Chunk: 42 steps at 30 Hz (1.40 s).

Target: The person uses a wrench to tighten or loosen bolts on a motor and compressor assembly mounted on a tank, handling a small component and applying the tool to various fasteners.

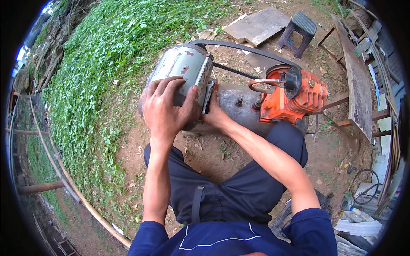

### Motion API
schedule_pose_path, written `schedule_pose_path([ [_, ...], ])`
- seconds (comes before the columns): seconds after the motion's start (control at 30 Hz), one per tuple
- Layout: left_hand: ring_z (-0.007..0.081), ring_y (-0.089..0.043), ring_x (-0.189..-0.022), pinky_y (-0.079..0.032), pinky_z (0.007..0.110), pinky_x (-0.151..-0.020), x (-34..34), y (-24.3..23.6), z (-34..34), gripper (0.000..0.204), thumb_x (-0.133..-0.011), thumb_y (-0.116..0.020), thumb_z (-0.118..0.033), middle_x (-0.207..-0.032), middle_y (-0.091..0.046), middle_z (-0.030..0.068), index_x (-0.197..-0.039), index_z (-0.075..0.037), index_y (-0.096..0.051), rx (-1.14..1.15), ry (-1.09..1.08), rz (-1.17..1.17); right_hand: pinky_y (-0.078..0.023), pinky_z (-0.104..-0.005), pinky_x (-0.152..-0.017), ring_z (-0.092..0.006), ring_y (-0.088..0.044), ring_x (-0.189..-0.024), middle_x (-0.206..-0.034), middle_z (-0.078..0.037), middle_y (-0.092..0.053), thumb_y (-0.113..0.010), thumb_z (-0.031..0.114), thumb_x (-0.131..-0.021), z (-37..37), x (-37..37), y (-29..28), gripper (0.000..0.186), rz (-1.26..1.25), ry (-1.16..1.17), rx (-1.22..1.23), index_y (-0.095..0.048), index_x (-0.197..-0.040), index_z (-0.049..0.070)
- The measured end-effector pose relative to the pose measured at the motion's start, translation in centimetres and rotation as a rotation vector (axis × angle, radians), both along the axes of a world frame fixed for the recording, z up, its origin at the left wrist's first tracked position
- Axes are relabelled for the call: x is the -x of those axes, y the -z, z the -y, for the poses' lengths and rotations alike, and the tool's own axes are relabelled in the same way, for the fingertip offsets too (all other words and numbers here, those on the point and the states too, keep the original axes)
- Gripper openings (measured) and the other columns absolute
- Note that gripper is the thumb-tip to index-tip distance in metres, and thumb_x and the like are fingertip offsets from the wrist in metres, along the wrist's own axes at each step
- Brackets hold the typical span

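Basically, L hand (164, 104) is laid over the near side of the grey motor (177, 64), fingers spread and lightly bent on its curved shell, thumb apart, not closed round anything. R hand (217, 112) is down at the motor's right side, nr its base, by a metal piece (209, 94) that's poss. a wrench; its fingers are partly hidden, so can't tell if they're gripping it or just touching.

Motor sits at the left end of the tank (247, 116), w/ a black belt (247, 46) running across to the orange pump (294, 100) at the other end.

Main risk, imo: motor slipping or tipping if it's loose on its mount & L hand's push is uneven; R fingers could then get pinched btwn motor & base. If the motor shifts or twists, belt could also go slack or run out of line w/ the pump wheel (277, 70). And if the metal piece is a wrench, a poor seat could let it slip & bash knuckles, esp. w/ so little room there.
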<state>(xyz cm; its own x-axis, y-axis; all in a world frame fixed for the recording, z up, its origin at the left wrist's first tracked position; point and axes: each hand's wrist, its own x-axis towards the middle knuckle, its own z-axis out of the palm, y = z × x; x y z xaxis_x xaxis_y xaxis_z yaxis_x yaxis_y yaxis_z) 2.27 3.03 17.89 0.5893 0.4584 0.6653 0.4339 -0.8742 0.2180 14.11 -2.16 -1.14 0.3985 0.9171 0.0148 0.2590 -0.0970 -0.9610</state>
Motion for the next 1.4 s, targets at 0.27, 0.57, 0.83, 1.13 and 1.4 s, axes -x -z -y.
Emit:
schedule_pose_path([
  [0.27, 0.0269, -0.065, -0.094, -0.051, 0.038, -0.084, -0.2, 0.0, 0.0, 0.023, -0.078, -0.077, -0.025, -0.099, -0.072, 0.0053, -0.092, -0.008, -0.072, -0.008, 0.009, -0.002, -0.005, -0.0444, -0.121, -0.044, 0.01, -0.147, -0.154, -0.036, 0.013, -0.076, 0.047, -0.078, 1.0, -0.3, -0.2, 0.136, -0.126, -0.043, -0.022, 0.03, -0.141, -0.01],
  [0.57, 0.0279, -0.065, -0.094, -0.051, 0.038, -0.085, -0.1, 0.0, -0.1, 0.021, -0.077, -0.078, -0.021, -0.098, -0.072, 0.0059, -0.092, -0.007, -0.072, -0.003, 0.033, 0.002, -0.013, -0.0414, -0.12, -0.0397, -0.004, -0.144, -0.154, -0.032, 0.005, -0.076, 0.038, -0.08, 1.1, -0.4, -0.8, 0.132, -0.117, -0.006, 0.017, 0.032, -0.142, -0.006],
  [0.83, 0.0273, -0.065, -0.094, -0.052, 0.038, -0.084, 0.2, -0.3, -0.2, 0.02, -0.078, -0.078, -0.021, -0.098, -0.072, 0.0061, -0.091, -0.007, -0.072, 0.02, 0.037, 0.011, -0.006, -0.0433, -0.122, -0.0442, 0.006, -0.147, -0.155, -0.036, 0.01, -0.075, 0.043, -0.079, 1.6, -0.5, -1.3, 0.129, -0.231, -0.035, 0.089, 0.023, -0.145, -0.009],
  [1.13, 0.0259, -0.067, -0.091, -0.052, 0.037, -0.082, 0.8, 0.2, -0.6, 0.017, -0.079, -0.077, -0.02, -0.095, -0.073, 0.0062, -0.089, -0.007, -0.073, 0.03, 0.083, 0.073, -0.023, -0.0488, -0.117, -0.0474, -0.025, -0.139, -0.145, -0.035, -0.029, -0.075, 0.031, -0.079, 3.5, -0.2, -3.6, 0.092, 0.308, 0.063, 0.038, -0.023, -0.143, -0.011],
  [1.4, 0.0272, -0.064, -0.091, -0.052, 0.039, -0.081, 0.3, 0.1, -0.2, 0.021, -0.077, -0.078, -0.025, -0.095, -0.072, 0.0065, -0.089, -0.008, -0.073, -0.013, 0.072, 0.021, -0.045, -0.0445, -0.097, -0.0324, -0.056, -0.107, -0.101, -0.011, -0.061, -0.075, 0.018, -0.074, 4.3, -2.2, -3.4, 0.024, 0.756, -0.269, -0.531, -0.065, -0.09, 0.002],
])
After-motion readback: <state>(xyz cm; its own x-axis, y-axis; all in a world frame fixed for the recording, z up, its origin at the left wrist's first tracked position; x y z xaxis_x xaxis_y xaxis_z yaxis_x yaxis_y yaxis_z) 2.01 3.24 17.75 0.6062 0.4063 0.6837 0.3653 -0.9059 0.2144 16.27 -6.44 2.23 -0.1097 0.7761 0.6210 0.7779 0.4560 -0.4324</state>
